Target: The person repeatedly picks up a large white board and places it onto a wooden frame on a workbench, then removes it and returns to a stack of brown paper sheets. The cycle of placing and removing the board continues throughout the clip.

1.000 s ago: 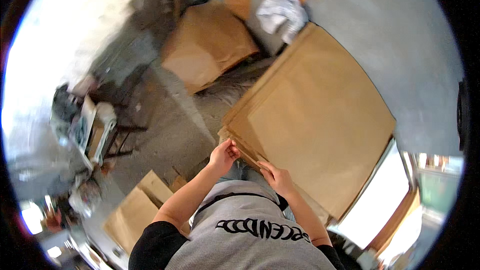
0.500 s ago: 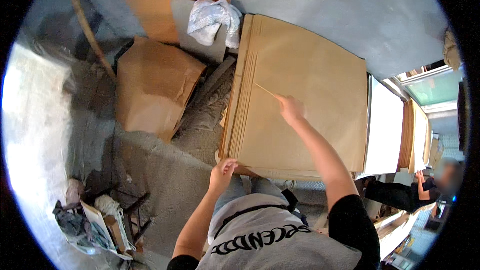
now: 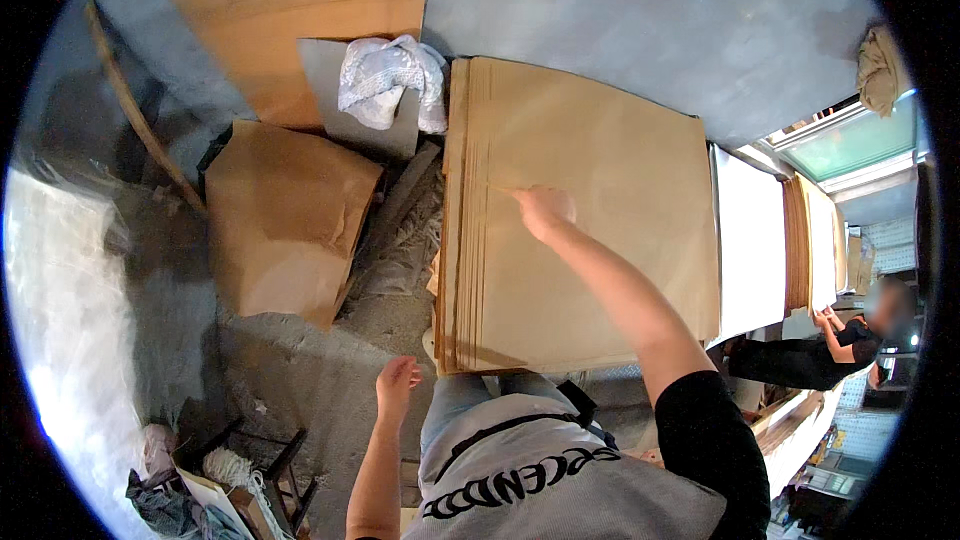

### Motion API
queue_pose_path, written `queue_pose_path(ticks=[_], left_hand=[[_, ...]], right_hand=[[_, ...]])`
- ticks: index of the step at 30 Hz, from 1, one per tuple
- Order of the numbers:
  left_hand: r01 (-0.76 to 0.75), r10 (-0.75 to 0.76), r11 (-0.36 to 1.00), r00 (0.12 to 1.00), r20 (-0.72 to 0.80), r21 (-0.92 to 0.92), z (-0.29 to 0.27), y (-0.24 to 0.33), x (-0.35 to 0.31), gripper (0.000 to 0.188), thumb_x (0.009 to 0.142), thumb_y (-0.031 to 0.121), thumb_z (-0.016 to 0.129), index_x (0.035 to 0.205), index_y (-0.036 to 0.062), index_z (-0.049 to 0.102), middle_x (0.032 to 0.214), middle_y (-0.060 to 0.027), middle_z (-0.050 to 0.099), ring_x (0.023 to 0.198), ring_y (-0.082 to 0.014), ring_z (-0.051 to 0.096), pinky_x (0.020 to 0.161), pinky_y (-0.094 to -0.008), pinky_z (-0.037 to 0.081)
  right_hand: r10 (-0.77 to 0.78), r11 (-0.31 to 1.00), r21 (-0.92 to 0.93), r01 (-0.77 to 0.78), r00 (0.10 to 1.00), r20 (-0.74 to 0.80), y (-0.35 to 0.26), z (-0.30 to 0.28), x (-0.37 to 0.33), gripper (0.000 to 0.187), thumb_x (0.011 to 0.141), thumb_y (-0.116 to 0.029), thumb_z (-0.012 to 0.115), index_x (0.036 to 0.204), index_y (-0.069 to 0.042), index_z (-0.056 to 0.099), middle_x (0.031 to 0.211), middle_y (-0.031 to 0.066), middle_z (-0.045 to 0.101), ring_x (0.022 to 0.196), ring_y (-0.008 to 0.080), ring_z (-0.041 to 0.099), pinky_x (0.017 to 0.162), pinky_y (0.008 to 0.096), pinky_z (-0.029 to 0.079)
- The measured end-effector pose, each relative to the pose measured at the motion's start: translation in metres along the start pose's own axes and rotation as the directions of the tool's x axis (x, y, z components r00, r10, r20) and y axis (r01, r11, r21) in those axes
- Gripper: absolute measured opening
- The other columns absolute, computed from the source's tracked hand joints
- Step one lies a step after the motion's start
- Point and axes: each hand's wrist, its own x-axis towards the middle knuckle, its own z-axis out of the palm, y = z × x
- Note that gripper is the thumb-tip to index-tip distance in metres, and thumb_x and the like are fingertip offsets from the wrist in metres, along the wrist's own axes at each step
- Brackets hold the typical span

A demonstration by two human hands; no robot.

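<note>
A tall stack of large brown paper sheets (image 3: 610,180) is in front of me, its left edges fanned in narrow steps. Over the top sheet, my right hand (image 3: 547,212) is closed around a thin, pale stick (image 3: 504,188). The stick points left and its tip is at the stepped edges; I cannot tell whether it touches them. My left hand (image 3: 398,380) hangs in the air just off the stack's near left corner. Its fingers are loosely bent and apart, with nothing visible in them.
Left of the stack stands a bent brown sheet (image 3: 285,220). A whitish cloth (image 3: 385,80) hangs over a grey board behind. More paper stacks (image 3: 748,240) line up to the right, where another person (image 3: 810,360) handles sheets. A dark stool (image 3: 285,470) is at lower left.
My left hand has come off the stack's near corner and moved left and down. My right hand has moved left with the stick, toward the stepped edges. The whole view has shifted slightly.
</note>
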Motion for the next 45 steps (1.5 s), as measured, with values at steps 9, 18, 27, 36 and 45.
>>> queue_pose_path(ticks=[9,18,27,36,45], left_hand=[[0.181,-0.181,0.981,0.983,0.015,-0.065,-0.001,0.015,0.024,0.018,0.086,0.016,0.048,0.095,0.0020,0.053,0.079,-0.0057,0.058,0.066,-0.0122,0.055,0.059,-0.0228,0.045],[0.223,-0.225,0.974,0.974,-0.027,-0.042,-0.015,0.027,0.024,0.016,0.085,0.016,0.049,0.094,0.0032,0.053,0.079,-0.0065,0.058,0.065,-0.0116,0.055,0.057,-0.0231,0.045],[0.184,-0.184,0.983,0.980,0.071,-0.002,0.002,0.034,0.034,0.018,0.083,0.019,0.051,0.094,0.0051,0.055,0.079,-0.0060,0.060,0.064,-0.0123,0.057,0.058,-0.0246,0.047],[0.211,-0.212,0.977,0.977,0.041,0.008,0.005,0.024,0.027,0.018,0.083,0.018,0.051,0.095,0.0044,0.055,0.077,-0.0049,0.060,0.065,-0.0128,0.057,0.057,-0.0250,0.046],[0.249,-0.249,0.968,0.968,-0.042,-0.017,-0.016,0.007,0.016,0.015,0.084,0.017,0.051,0.088,0.0041,0.056,0.075,-0.0046,0.059,0.061,-0.0112,0.055,0.054,-0.0237,0.045]], right_hand=[[-0.184,0.976,-0.110,0.190,0.981,0.063,0.038,0.026,0.034,0.021,0.080,-0.015,0.044,0.084,-0.007,0.062,0.080,0.0106,0.061,0.074,0.0262,0.059,0.063,0.0408,0.046],[-0.053,0.993,-0.087,0.077,0.965,0.255,0.071,-0.002,0.010,0.024,0.085,-0.018,0.042,0.101,-0.019,0.059,0.077,0.0111,0.059,0.073,0.0241,0.058,0.059,0.0376,0.045],[-0.233,0.963,-0.110,0.247,0.964,0.127,0.047,0.035,0.009,0.028,0.083,-0.012,0.041,0.104,-0.023,0.057,0.068,0.0079,0.058,0.067,0.0222,0.058,0.058,0.0338,0.045],[-0.226,0.973,-0.008,0.230,0.959,0.170,0.014,0.027,0.016,0.020,0.080,-0.014,0.045,0.090,-0.012,0.062,0.081,0.0123,0.061,0.073,0.0265,0.059,0.063,0.0397,0.045],[-0.138,0.983,-0.106,0.151,0.983,0.125,0.028,0.024,0.013,0.027,0.080,-0.014,0.047,0.097,-0.029,0.061,0.078,0.0077,0.060,0.072,0.0250,0.059,0.060,0.0380,0.046]])
